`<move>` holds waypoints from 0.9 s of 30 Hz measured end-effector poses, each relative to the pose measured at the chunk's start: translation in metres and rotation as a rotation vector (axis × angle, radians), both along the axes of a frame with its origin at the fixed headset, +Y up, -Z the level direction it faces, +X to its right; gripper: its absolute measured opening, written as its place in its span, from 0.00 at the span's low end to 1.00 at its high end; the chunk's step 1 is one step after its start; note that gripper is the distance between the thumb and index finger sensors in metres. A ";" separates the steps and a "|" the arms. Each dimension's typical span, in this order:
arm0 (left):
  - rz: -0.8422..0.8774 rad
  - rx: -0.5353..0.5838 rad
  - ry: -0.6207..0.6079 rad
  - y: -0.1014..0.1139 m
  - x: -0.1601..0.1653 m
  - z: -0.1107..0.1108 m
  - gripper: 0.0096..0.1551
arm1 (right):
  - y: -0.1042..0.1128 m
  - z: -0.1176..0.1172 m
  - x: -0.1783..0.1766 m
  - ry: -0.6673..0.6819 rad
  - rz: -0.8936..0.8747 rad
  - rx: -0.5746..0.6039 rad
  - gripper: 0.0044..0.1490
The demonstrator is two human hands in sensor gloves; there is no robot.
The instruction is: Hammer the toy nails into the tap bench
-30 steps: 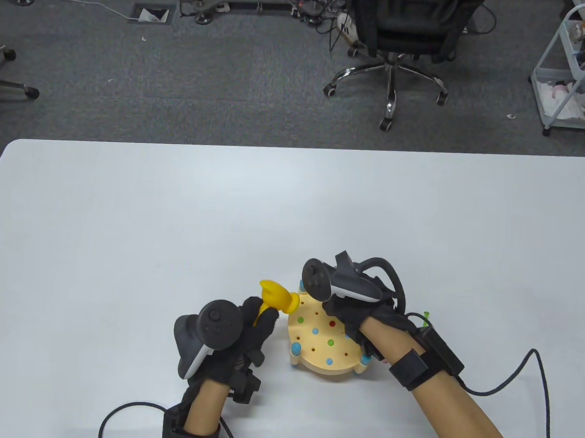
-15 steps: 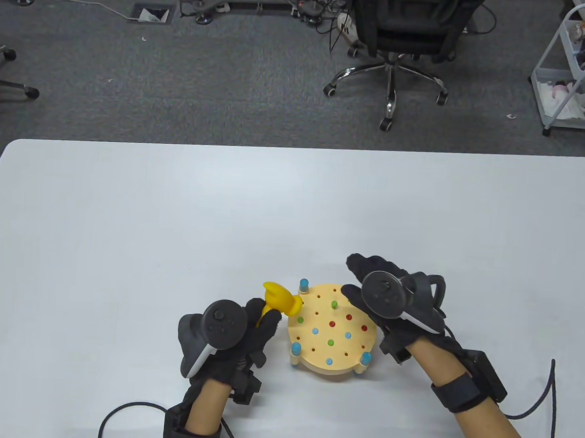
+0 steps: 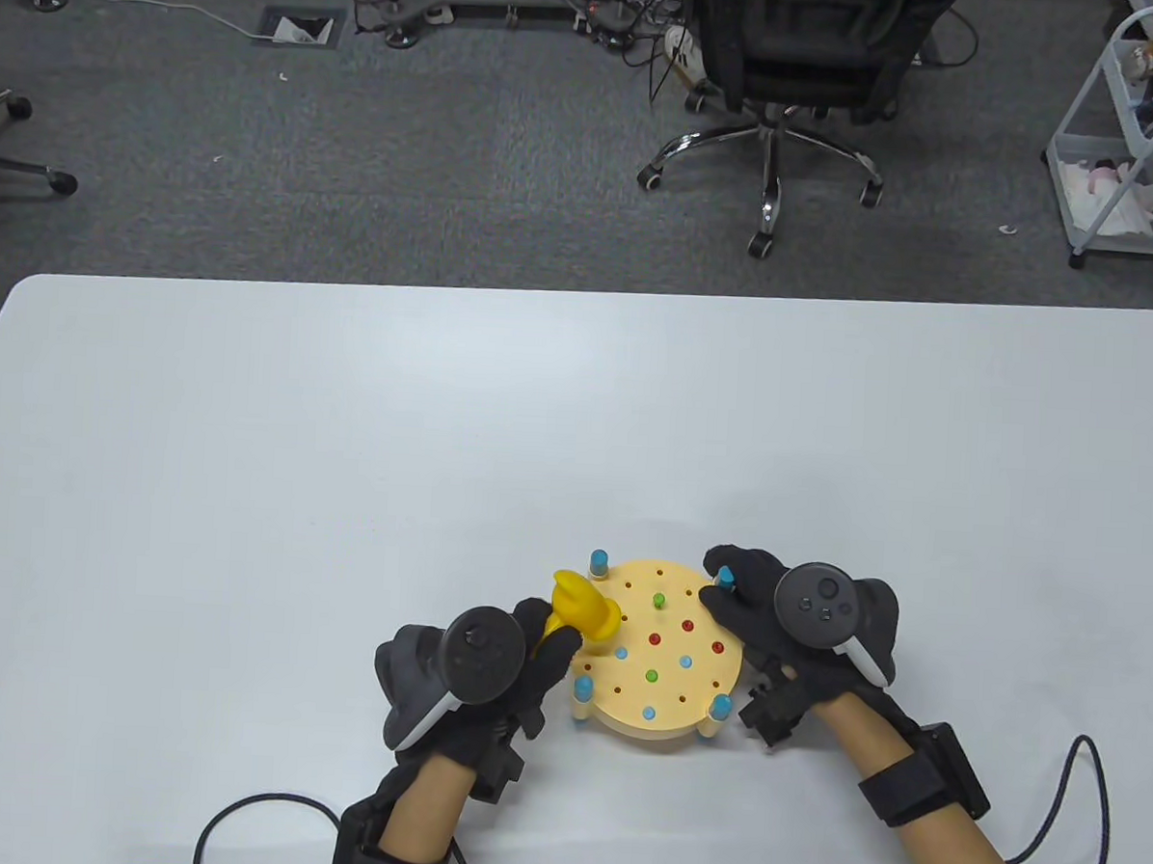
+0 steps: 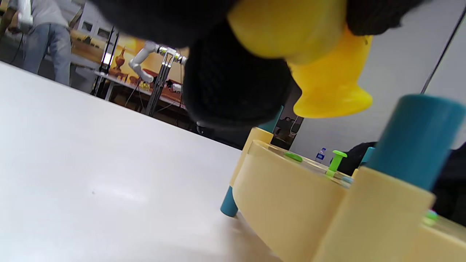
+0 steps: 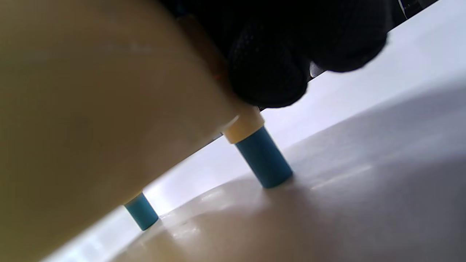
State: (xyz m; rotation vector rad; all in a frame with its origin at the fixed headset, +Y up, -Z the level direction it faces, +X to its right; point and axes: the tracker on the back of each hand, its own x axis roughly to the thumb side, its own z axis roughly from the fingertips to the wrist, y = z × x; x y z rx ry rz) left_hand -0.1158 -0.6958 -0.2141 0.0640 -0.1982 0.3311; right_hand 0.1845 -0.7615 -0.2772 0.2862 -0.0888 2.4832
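At six o'clock on the table, left hand (image 3: 487, 674) fingers wrap the light, stiff yellow plastic toy hammer (image 3: 582, 611) by its handle; right hand (image 3: 797, 637) fingers press the round wooden tap bench (image 3: 657, 653) at its three o'clock rim.

your tap bench (image 3: 664, 692) is sitting on the tabletop (image 3: 343, 458) between your hands, hammer (image 3: 581, 614) hovering at its left edge.
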 end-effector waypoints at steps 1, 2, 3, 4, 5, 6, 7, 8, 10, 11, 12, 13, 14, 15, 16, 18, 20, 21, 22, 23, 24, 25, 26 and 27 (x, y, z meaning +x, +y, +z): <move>-0.033 0.025 0.010 0.004 0.001 0.002 0.35 | 0.000 0.000 0.000 0.001 -0.001 0.000 0.36; -0.079 0.077 0.036 0.011 0.004 0.006 0.35 | -0.001 -0.001 0.000 0.007 -0.002 -0.005 0.36; -0.105 0.106 0.047 0.017 0.008 0.007 0.35 | -0.001 -0.001 0.000 0.009 -0.001 -0.007 0.36; -0.116 0.107 0.052 0.020 0.012 0.006 0.35 | -0.001 -0.001 0.000 0.007 0.003 -0.005 0.36; -0.137 0.085 0.035 0.023 0.021 0.004 0.35 | -0.001 0.000 0.000 0.007 0.007 -0.003 0.36; -0.158 0.059 0.015 0.025 0.029 0.001 0.35 | -0.001 -0.001 -0.001 0.008 0.008 -0.003 0.36; -0.182 0.041 0.010 0.027 0.038 -0.001 0.35 | -0.002 -0.001 -0.001 0.009 0.008 -0.005 0.36; -0.231 0.033 -0.007 0.030 0.049 -0.004 0.36 | -0.002 -0.001 -0.001 0.011 0.008 -0.007 0.36; -0.297 0.083 -0.002 0.033 0.068 -0.007 0.36 | -0.002 -0.001 -0.001 0.014 0.011 -0.008 0.36; -0.321 0.120 0.004 0.032 0.076 -0.008 0.36 | -0.002 -0.001 -0.001 0.015 0.013 -0.009 0.36; -0.360 0.149 -0.002 0.028 0.086 -0.008 0.36 | -0.002 -0.001 -0.001 0.016 0.014 -0.009 0.36; -0.395 0.141 -0.019 0.024 0.093 -0.009 0.36 | -0.002 0.000 -0.001 0.016 0.015 -0.009 0.36; -0.504 0.057 -0.043 0.015 0.103 -0.012 0.36 | -0.002 -0.001 -0.001 0.017 0.015 -0.009 0.36; -0.662 -0.055 0.004 0.016 0.110 -0.012 0.36 | -0.002 -0.001 -0.002 0.018 0.015 -0.010 0.36; -0.712 -0.007 0.002 0.021 0.114 -0.011 0.36 | -0.002 -0.001 -0.002 0.019 0.016 -0.010 0.36; -0.628 0.167 0.053 0.035 0.117 -0.006 0.35 | -0.002 -0.001 -0.002 0.020 0.018 -0.011 0.36; -0.515 0.130 0.007 0.025 0.121 -0.010 0.35 | -0.002 0.000 -0.002 0.020 0.021 -0.009 0.36; -0.608 -0.048 0.031 0.013 0.124 -0.016 0.36 | -0.002 0.000 -0.002 0.020 0.022 -0.008 0.36; -0.822 -0.174 0.132 0.018 0.128 -0.012 0.36 | -0.002 0.000 -0.002 0.020 0.024 -0.008 0.36; -0.868 -0.090 0.061 0.024 0.128 -0.010 0.35 | -0.002 0.000 -0.002 0.020 0.024 -0.008 0.36; -0.772 0.110 0.092 0.033 0.127 -0.007 0.35 | -0.002 0.000 -0.002 0.021 0.024 -0.008 0.36; -0.550 0.254 0.128 0.039 0.121 -0.001 0.35 | -0.002 0.000 -0.002 0.022 0.024 -0.009 0.36; -0.427 0.271 0.097 0.038 0.120 -0.003 0.35 | -0.002 0.000 -0.002 0.022 0.025 -0.008 0.36; -0.403 0.100 0.052 0.025 0.122 -0.013 0.35 | -0.002 0.000 -0.002 0.022 0.026 -0.007 0.36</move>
